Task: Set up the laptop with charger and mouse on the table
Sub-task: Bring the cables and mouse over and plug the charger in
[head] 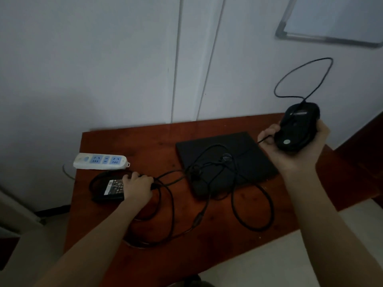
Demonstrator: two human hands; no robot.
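Laptop (226,160) lies closed on the table (128,141), cables draped over it, between the two hands. Strip (100,161) sits just beyond the left hand (137,187), whose fingers curl down on the charger (109,190), likely to plug it in. Right hand (298,146) cups the mouse (296,126) aloft, its cord (306,77) looping above.

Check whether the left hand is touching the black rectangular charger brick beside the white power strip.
Touching. The head view shows the left hand resting on the black charger brick, its fingers lying over the brick's right end with no gap.
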